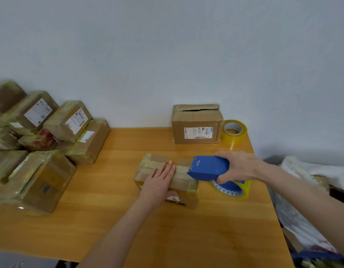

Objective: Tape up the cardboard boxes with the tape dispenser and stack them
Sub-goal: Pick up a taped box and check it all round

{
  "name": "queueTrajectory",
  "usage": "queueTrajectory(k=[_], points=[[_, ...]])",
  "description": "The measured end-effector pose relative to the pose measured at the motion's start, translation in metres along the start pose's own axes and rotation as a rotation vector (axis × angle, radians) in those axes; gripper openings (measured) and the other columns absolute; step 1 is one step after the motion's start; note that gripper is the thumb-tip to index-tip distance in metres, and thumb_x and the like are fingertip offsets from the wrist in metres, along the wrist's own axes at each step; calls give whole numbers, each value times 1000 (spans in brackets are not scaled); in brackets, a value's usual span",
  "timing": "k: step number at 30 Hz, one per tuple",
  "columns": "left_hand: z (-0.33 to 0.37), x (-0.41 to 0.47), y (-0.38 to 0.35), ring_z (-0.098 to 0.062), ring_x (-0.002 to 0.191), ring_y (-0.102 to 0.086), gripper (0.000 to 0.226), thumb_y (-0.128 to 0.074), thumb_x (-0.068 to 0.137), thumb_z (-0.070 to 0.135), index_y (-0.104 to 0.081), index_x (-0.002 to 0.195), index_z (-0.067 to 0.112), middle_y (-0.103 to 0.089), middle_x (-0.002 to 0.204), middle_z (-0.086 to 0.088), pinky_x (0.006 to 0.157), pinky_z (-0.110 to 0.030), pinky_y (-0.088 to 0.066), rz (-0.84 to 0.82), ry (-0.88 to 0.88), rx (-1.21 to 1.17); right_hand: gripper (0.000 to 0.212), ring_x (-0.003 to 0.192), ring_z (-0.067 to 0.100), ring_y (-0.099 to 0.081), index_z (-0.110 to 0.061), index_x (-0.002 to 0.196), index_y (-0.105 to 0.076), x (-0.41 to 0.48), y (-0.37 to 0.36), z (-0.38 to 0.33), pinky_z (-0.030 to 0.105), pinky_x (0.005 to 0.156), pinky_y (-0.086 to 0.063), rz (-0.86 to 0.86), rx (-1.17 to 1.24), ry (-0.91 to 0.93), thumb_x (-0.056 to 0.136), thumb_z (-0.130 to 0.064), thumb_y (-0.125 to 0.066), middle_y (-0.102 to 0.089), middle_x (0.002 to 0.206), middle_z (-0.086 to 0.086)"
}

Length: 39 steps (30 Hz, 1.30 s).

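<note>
A small cardboard box (184, 182) lies in the middle of the wooden table (167, 229), with tape across its top. My left hand (159, 182) presses flat on the box's left half, fingers straight. My right hand (238, 167) grips the blue tape dispenser (208, 168), whose front edge sits on the box's right end. The dispenser's yellowish tape roll (233, 189) hangs just off the box's right side. A second cardboard box (196, 124), its top flaps untaped and slightly apart, stands at the back against the wall.
A spare roll of yellowish tape (234, 131) sits at the table's back right corner. A pile of several taped boxes (41, 144) fills the left side. Bags and clutter (302, 190) lie beyond the table's right edge.
</note>
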<state>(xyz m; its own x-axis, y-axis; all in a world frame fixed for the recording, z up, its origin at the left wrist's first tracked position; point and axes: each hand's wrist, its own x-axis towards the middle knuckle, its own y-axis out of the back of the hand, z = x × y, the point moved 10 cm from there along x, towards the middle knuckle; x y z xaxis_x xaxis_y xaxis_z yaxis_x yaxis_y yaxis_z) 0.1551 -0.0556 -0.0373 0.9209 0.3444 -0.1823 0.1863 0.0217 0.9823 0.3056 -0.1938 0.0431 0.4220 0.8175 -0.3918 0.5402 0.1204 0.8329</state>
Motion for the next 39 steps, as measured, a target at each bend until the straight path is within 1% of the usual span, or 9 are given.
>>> queueTrajectory(k=[2, 4, 8, 11, 15, 20, 26, 33, 39], points=[[0, 0, -1, -16, 147, 12, 92, -42, 90, 61, 12, 152, 19, 28, 147, 8, 119, -34, 5, 7, 6, 9, 50, 84, 8, -56, -33, 112, -50, -4, -6, 9, 25, 70, -49, -6, 19, -1, 70, -44, -75, -58, 97, -10], [2, 1, -1, -17, 148, 11, 92, -43, 90, 60, 11, 152, 20, 26, 148, 9, 119, -33, 5, 7, 3, -1, 50, 85, 8, -57, -35, 109, -48, -4, -14, 17, 28, 72, -51, -5, 16, -17, 68, -46, -74, -59, 97, -10], [1, 0, 2, -17, 148, 8, 92, -47, 88, 61, 9, 152, 25, 24, 148, 10, 119, -32, 4, 20, 5, -41, 61, 90, 14, -59, -39, 121, -42, 1, -25, 24, 33, 77, -55, -19, -21, -44, 68, -49, -71, -59, 100, -12], [9, -1, 6, -20, 148, 9, 100, -52, 82, 66, 9, 152, 29, 20, 157, 3, 120, -38, 4, -5, 22, -27, 62, 89, 15, -60, -39, 121, -42, 4, -27, 25, 36, 78, -56, -26, -31, -50, 66, -49, -70, -58, 98, -12], [46, 10, 9, -18, 146, 18, 118, -53, 75, 74, 16, 150, 15, 18, 159, -1, 121, -40, 5, -42, -12, 0, 59, 90, 15, -59, -37, 119, -43, 6, -24, 24, 34, 76, -55, -13, -33, -47, 68, -48, -70, -58, 98, -11], [54, 16, 4, -18, 146, 19, 106, -42, 83, 74, 16, 150, 16, 22, 158, -1, 121, -40, 4, -10, -32, -33, 70, 92, 14, -60, -39, 125, -40, 3, -30, 31, 38, 79, -56, -11, 26, -32, 64, -53, -69, -58, 104, -12], [53, 16, 0, -17, 146, 19, 101, -36, 85, 73, 17, 150, 16, 23, 158, -1, 120, -39, 6, -13, -43, 11, 64, 95, 12, -59, -42, 123, -42, -5, -33, 44, 36, 82, -55, -3, 155, -4, 68, -44, -74, -58, 106, -13], [53, 15, 2, -18, 146, 18, 101, -38, 86, 71, 18, 150, 16, 25, 157, 1, 119, -38, 6, -3, -40, 20, 64, 97, 12, -60, -44, 122, -40, -23, -36, 81, 37, 86, -54, -63, 155, -48, 66, -42, -73, -59, 108, -12], [53, 13, 1, -18, 147, 17, 102, -38, 85, 72, 17, 150, 16, 24, 157, 0, 121, -39, 3, -8, -47, 29, 78, 96, 14, -60, -37, 140, -31, -23, -54, 87, 35, 83, -54, -90, 112, -82, 73, -36, -71, -57, 107, -11]])
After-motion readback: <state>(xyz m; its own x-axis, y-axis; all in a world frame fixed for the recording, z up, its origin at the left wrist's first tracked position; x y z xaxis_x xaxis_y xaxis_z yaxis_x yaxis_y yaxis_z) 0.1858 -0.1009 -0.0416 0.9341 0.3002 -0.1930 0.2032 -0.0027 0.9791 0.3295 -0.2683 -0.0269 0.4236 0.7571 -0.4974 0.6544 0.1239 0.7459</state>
